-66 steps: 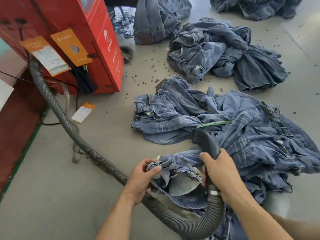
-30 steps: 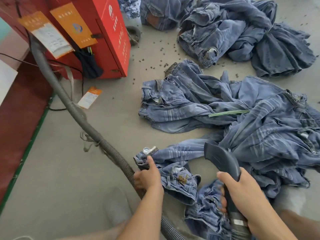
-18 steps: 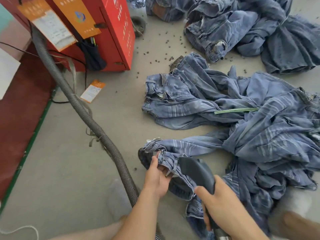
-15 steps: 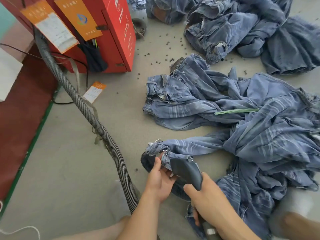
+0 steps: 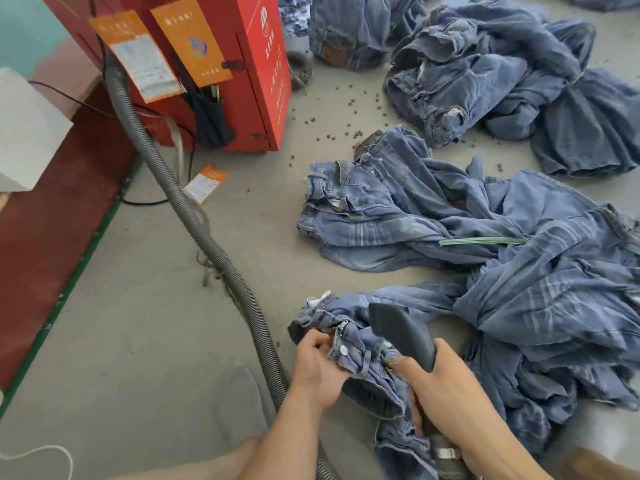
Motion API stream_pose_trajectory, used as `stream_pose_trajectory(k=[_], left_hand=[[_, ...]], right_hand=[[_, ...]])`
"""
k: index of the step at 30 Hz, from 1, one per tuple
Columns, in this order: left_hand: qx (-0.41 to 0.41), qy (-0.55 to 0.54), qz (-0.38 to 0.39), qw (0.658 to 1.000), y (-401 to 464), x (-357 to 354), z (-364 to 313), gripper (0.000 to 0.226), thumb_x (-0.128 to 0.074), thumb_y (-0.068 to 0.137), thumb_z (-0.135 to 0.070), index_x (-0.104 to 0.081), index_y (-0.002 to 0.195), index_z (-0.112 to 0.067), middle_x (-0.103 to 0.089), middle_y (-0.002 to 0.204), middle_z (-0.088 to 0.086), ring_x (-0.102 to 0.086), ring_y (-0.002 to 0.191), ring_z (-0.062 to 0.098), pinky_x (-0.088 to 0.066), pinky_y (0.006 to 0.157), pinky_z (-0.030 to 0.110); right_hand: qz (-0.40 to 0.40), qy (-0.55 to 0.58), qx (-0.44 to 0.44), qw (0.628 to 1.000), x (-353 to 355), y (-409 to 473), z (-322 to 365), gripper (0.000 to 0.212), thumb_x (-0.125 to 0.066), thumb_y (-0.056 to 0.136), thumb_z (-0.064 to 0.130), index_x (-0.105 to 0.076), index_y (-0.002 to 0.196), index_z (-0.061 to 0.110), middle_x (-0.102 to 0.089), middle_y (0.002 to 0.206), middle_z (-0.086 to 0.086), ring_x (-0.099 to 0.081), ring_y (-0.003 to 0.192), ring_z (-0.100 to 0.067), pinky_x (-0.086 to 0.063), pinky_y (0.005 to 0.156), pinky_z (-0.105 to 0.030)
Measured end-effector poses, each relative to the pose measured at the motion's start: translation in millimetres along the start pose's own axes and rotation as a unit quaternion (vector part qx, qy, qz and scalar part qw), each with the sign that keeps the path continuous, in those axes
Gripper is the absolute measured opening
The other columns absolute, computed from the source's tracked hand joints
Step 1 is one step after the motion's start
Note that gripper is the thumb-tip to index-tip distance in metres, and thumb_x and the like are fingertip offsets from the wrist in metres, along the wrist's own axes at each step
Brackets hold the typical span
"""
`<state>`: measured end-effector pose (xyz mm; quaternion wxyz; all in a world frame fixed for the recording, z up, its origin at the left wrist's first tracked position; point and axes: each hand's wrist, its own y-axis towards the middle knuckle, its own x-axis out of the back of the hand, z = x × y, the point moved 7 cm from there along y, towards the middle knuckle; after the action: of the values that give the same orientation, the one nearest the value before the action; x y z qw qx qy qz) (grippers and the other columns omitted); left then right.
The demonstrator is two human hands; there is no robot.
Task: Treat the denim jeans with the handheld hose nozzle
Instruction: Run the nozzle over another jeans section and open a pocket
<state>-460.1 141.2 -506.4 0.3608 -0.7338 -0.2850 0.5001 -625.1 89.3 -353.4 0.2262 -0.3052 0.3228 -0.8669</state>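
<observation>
The left hand [image 5: 317, 367] has shifted to pinch the buttoned waistband of the faded blue denim jeans [image 5: 360, 355] lying on the floor; the right hand [image 5: 446, 386], gripping the dark grey plastic hose nozzle [image 5: 401, 332], has drawn it back just above the opened waist, likely ready to treat inside.

One head-worn wide-angle view looks forward and steeply down, close over the floor [image 5: 145, 341].

A grey concrete floor [image 5: 145, 341], strewn with small dark pellets [image 5: 346, 95], meets a dark red strip [image 5: 45, 244] edged in green. A red metal cabinet [image 5: 256, 64] with orange tags [image 5: 190, 39] stands at upper left in even daylight.
</observation>
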Motion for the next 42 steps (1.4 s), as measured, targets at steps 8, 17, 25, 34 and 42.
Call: stream_pose_trajectory(k=[8,17,25,34,42], left_hand=[[-0.022,0.018,-0.038,0.999,-5.0,-13.5,-13.3,0.046,-0.049,0.105,-0.043,-0.068,0.125,-0.005,-0.079,0.098,0.016,-0.078,0.079,0.027,-0.062,0.061,0.037],[-0.083,0.036,0.032,0.995,-21.8,-28.0,-15.8,0.062,-0.050,0.076,0.022,-0.057,0.136,0.005,-0.063,0.130,0.034,-0.064,0.115,0.045,-0.053,0.094,0.054],[-0.070,0.033,0.111,0.991,-30.9,-41.9,-16.2,0.071,-0.043,0.068,0.031,-0.059,0.131,0.003,-0.066,0.128,0.032,-0.071,0.110,0.042,-0.063,0.078,0.047],[-0.052,0.007,0.152,0.987,-29.5,-47.5,-16.4,0.074,-0.038,0.066,0.032,-0.058,0.132,0.003,-0.066,0.131,0.029,-0.069,0.115,0.040,-0.063,0.080,0.045],[-0.020,-0.035,0.137,0.990,-31.1,-47.8,-19.9,0.043,-0.051,0.075,0.005,-0.065,0.116,0.007,-0.067,0.121,0.030,-0.069,0.106,0.043,-0.054,0.096,0.057]], right_hand=[[-0.005,-0.037,0.008,0.999,-21.0,11.1,14.9,0.019,-0.058,0.092,0.035,-0.049,0.098,0.020,-0.069,0.062,-0.004,-0.065,0.044,-0.022,-0.051,0.048,-0.031],[-0.028,-0.041,-0.028,0.998,-5.7,2.5,1.6,0.020,-0.064,0.091,0.038,-0.054,0.097,0.021,-0.066,0.067,0.007,-0.063,0.059,-0.005,-0.042,0.052,-0.020],[-0.068,0.017,-0.016,0.997,0.0,14.4,9.6,0.020,-0.059,0.095,0.032,-0.051,0.103,0.015,-0.073,0.073,-0.011,-0.068,0.050,-0.022,-0.053,0.055,-0.033],[-0.042,-0.063,-0.002,0.997,-10.1,11.4,11.9,0.026,-0.058,0.092,0.042,-0.050,0.106,0.022,-0.072,0.097,-0.005,-0.069,0.088,-0.026,-0.049,0.071,-0.034],[-0.045,-0.087,0.010,0.995,-10.9,1.4,12.8,0.028,-0.059,0.090,0.046,-0.045,0.106,0.028,-0.067,0.098,0.001,-0.062,0.090,-0.022,-0.043,0.067,-0.030]])
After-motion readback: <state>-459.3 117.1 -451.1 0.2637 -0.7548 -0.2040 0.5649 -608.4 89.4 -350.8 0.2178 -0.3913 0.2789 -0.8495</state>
